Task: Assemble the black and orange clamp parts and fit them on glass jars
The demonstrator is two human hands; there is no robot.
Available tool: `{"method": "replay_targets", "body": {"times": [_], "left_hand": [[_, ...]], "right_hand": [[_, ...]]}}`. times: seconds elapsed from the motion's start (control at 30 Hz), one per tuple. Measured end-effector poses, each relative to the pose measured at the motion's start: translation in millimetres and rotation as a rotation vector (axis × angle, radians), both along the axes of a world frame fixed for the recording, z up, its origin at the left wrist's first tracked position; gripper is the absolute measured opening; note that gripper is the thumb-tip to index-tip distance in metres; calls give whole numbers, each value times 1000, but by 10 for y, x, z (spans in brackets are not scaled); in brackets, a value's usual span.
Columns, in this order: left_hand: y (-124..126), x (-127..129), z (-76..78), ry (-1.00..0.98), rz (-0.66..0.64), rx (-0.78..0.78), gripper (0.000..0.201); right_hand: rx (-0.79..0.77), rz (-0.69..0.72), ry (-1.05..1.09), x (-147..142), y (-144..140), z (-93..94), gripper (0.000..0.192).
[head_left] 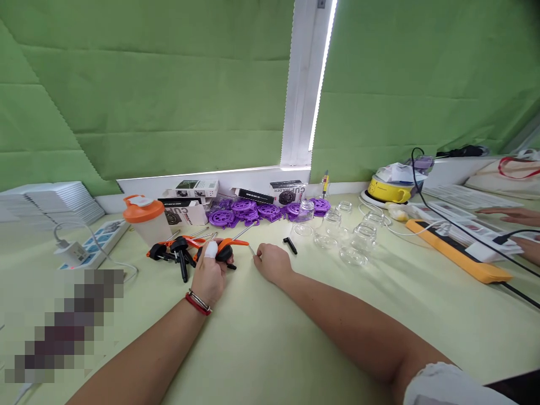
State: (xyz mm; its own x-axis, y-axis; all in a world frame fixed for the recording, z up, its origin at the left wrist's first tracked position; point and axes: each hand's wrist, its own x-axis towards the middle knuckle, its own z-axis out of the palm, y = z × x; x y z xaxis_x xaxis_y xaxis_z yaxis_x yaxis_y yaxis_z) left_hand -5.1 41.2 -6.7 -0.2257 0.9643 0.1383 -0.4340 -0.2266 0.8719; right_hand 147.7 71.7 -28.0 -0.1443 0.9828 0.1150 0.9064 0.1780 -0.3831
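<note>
— Orange-and-black clamp [225,249]: who has it?
— Left hand [208,275], fingers closed around it. A white wrap covers one fingertip; a red band sits at the wrist. The clamp's thin metal rod [246,241] runs toward the right hand [272,262].
— State of the right hand?
— Closed, pinching the end of that rod, knuckles resting on the table [270,337].
— Position on the table?
— Middle of the table, toward the far edge. More orange-and-black clamps [171,250] lie touching one another just left of the held one.
— Surroundings?
— Purple plastic parts [253,212] and small boxes [196,191] line the far edge. An orange-lidded shaker [145,219] stands near the clamps. Clear glass jars [350,236] cluster right of centre; a small black piece [289,245] lies between them and the right hand. An orange power strip [459,253] lies toward the right edge, where another person's hands [514,216] rest.
</note>
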Motion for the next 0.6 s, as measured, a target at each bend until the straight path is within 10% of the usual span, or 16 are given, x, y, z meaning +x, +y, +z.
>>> {"method": "replay_targets", "body": {"times": [0.6], "left_hand": [[-29, 21, 31, -3, -50, -26, 25]], "right_hand": [[-42, 65, -57, 9, -12, 90, 20]]}}
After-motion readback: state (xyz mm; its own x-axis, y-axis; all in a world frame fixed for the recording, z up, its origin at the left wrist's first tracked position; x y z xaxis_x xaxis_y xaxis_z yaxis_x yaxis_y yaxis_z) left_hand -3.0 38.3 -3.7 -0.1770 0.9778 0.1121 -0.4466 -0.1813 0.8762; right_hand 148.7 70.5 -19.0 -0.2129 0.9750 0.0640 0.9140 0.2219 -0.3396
